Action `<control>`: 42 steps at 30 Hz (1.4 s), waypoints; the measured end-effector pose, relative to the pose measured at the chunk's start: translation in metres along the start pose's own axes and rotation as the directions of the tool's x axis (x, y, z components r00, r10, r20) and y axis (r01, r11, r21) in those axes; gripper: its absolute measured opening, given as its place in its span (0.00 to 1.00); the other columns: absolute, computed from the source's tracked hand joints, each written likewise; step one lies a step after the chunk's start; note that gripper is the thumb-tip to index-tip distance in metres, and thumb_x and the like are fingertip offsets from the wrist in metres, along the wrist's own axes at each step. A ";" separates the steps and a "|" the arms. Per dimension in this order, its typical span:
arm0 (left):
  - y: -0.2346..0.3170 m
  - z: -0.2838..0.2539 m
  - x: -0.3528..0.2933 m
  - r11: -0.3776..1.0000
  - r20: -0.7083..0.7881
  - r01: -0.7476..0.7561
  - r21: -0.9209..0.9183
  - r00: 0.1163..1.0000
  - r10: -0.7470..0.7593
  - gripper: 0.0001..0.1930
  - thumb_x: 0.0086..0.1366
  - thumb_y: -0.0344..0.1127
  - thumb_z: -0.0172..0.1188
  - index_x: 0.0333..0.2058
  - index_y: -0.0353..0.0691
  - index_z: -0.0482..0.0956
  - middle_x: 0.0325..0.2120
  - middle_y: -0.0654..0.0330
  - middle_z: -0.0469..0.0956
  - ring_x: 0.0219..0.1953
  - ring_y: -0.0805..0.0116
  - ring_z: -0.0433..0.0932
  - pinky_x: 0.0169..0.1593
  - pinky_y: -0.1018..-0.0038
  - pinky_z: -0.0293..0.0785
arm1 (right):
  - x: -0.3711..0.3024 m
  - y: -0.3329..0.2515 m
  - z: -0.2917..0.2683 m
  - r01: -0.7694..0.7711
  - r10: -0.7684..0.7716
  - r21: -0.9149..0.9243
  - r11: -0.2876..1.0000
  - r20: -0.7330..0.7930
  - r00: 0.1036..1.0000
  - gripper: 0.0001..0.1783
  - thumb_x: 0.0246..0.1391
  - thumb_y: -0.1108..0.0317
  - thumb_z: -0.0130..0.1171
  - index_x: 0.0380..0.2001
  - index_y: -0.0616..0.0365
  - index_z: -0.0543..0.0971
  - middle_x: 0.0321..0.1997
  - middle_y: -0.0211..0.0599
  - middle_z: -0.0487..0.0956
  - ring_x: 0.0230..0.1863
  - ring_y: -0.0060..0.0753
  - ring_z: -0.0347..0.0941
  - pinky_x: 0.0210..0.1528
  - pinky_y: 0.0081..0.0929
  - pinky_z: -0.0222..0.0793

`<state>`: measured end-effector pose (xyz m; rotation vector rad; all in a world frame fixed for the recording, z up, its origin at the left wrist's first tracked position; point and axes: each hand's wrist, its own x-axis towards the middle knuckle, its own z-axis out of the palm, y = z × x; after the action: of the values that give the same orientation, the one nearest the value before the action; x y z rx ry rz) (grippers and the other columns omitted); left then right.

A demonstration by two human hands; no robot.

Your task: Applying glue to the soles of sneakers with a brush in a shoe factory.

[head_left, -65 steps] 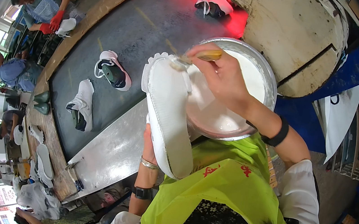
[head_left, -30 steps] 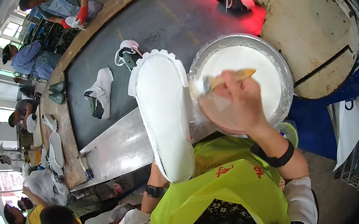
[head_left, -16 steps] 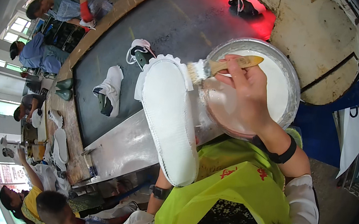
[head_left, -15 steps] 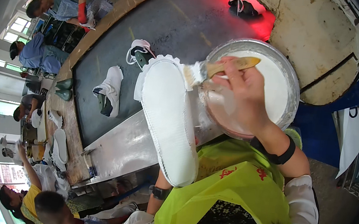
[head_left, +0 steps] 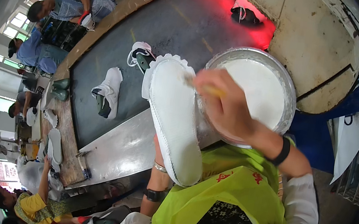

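A long white shoe sole point(head_left: 173, 116) with a stitched rim and a scalloped toe end stands tilted up in front of me. My left hand point(head_left: 157, 145) is behind it, holding it up; most of its fingers are hidden. My right hand point(head_left: 222, 95), blurred by motion, grips a brush point(head_left: 212, 90) with a yellowish handle. The bristles press on the sole's face near the toe, at its right side. Just beyond and right of that hand is a round metal basin point(head_left: 291, 99) holding white liquid point(head_left: 259, 91).
On the dark tabletop point(head_left: 172, 29) lie a white shoe point(head_left: 108, 93), a pink-and-green shoe point(head_left: 140, 56) and a black shoe point(head_left: 244, 15) under red light. A brush point(head_left: 83, 165) rests at the wooden edge, near white soles point(head_left: 55, 145). Several people work along the left.
My right hand has shifted left and slightly down with the brush, which now meets the sole's face instead of its right edge. The sole has shifted slightly right.
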<state>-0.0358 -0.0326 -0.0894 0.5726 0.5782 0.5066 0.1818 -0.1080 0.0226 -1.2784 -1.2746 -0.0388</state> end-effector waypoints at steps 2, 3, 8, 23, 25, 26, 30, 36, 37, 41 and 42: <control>0.004 0.003 0.009 0.994 0.030 0.008 -0.111 1.000 -0.005 0.31 0.69 0.55 0.39 0.60 0.36 0.60 0.52 0.48 0.72 0.46 0.55 0.77 0.49 0.62 0.77 | -0.027 -0.015 -0.007 -0.017 0.015 0.054 0.998 0.055 0.998 0.06 0.55 0.77 0.53 0.37 0.61 0.74 0.37 0.42 0.75 0.40 0.40 0.73 0.41 0.27 0.69; 0.011 0.009 0.010 0.994 0.113 0.030 -0.101 0.993 -0.019 0.32 0.69 0.56 0.41 0.61 0.36 0.60 0.52 0.48 0.72 0.47 0.55 0.77 0.49 0.62 0.77 | -0.032 -0.018 -0.010 -0.042 0.030 0.112 0.993 0.100 0.995 0.06 0.56 0.78 0.52 0.37 0.62 0.74 0.38 0.41 0.76 0.39 0.36 0.74 0.41 0.25 0.69; 0.022 0.030 0.025 0.976 0.022 0.186 0.112 0.982 -0.189 0.34 0.67 0.58 0.43 0.61 0.37 0.59 0.53 0.51 0.72 0.50 0.57 0.76 0.51 0.62 0.76 | 0.021 0.010 -0.016 -0.171 0.179 0.150 0.974 -0.038 0.983 0.09 0.60 0.67 0.51 0.36 0.64 0.75 0.33 0.42 0.78 0.33 0.36 0.76 0.38 0.29 0.71; 0.058 0.124 0.450 0.956 0.073 0.176 0.234 0.977 -0.198 0.29 0.57 0.53 0.64 0.48 0.36 0.74 0.41 0.53 0.79 0.38 0.59 0.81 0.45 0.63 0.78 | -0.026 0.045 -0.110 -0.663 0.671 0.173 0.728 -0.377 0.638 0.06 0.55 0.80 0.56 0.36 0.66 0.77 0.40 0.36 0.75 0.38 0.23 0.74 0.39 0.18 0.71; 0.028 0.120 0.544 0.987 0.064 0.091 0.135 0.993 -0.101 0.31 0.56 0.53 0.66 0.49 0.33 0.73 0.40 0.54 0.79 0.40 0.59 0.80 0.47 0.62 0.76 | -0.022 0.032 -0.113 -0.700 0.724 0.272 0.660 -0.479 0.496 0.04 0.56 0.79 0.55 0.35 0.68 0.77 0.39 0.37 0.74 0.39 0.27 0.75 0.42 0.24 0.77; 0.021 0.120 0.578 0.996 0.066 0.079 0.050 0.994 -0.083 0.34 0.55 0.54 0.66 0.51 0.31 0.72 0.40 0.54 0.79 0.41 0.59 0.79 0.48 0.62 0.75 | -0.034 0.031 -0.120 -0.745 0.723 0.192 0.638 -0.483 0.494 0.07 0.59 0.75 0.52 0.39 0.67 0.74 0.41 0.37 0.73 0.39 0.31 0.75 0.44 0.30 0.78; -0.027 0.167 0.598 0.395 -0.249 0.150 0.906 0.945 0.212 0.44 0.61 0.70 0.40 0.50 0.28 0.73 0.46 0.40 0.76 0.53 0.47 0.74 0.57 0.58 0.65 | -0.026 0.029 -0.131 -0.814 0.721 0.049 0.578 -0.498 0.482 0.11 0.61 0.69 0.54 0.39 0.68 0.75 0.48 0.46 0.74 0.40 0.33 0.75 0.44 0.29 0.75; 0.060 0.167 0.526 -0.113 -0.080 0.106 0.988 0.974 0.213 0.41 0.63 0.68 0.33 0.50 0.34 0.76 0.45 0.43 0.77 0.52 0.48 0.74 0.55 0.57 0.67 | -0.020 0.049 -0.130 -0.781 0.756 0.139 0.609 -0.399 0.519 0.10 0.61 0.71 0.53 0.40 0.69 0.72 0.47 0.47 0.72 0.45 0.36 0.73 0.49 0.33 0.74; 0.069 0.178 0.494 -0.252 -0.023 0.076 0.965 0.978 0.208 0.40 0.60 0.66 0.46 0.55 0.33 0.69 0.52 0.43 0.71 0.58 0.45 0.68 0.57 0.59 0.65 | -0.023 0.055 -0.133 -0.748 0.738 0.184 0.637 -0.427 0.523 0.11 0.61 0.70 0.52 0.42 0.67 0.72 0.45 0.42 0.72 0.44 0.33 0.73 0.46 0.32 0.75; 0.128 0.071 0.367 -0.764 0.528 0.016 0.645 0.712 0.462 0.54 0.48 0.61 0.66 0.61 0.28 0.51 0.61 0.42 0.56 0.61 0.44 0.59 0.61 0.59 0.58 | -0.029 0.055 -0.128 -0.705 0.747 0.265 0.658 -0.341 0.570 0.13 0.63 0.67 0.50 0.45 0.65 0.71 0.43 0.38 0.72 0.43 0.30 0.73 0.46 0.31 0.76; 0.140 0.036 0.342 -0.636 0.394 0.024 0.772 0.766 0.508 0.59 0.43 0.59 0.70 0.63 0.28 0.47 0.64 0.44 0.51 0.65 0.43 0.53 0.64 0.59 0.53 | -0.028 0.052 -0.124 -0.690 0.743 0.277 0.668 -0.308 0.595 0.13 0.63 0.67 0.50 0.45 0.66 0.71 0.43 0.38 0.72 0.43 0.30 0.73 0.46 0.30 0.76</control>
<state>0.1966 0.2575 -0.0998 2.8635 1.1712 0.5429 0.2870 -0.1929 -0.0036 -1.4991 -0.3241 0.3500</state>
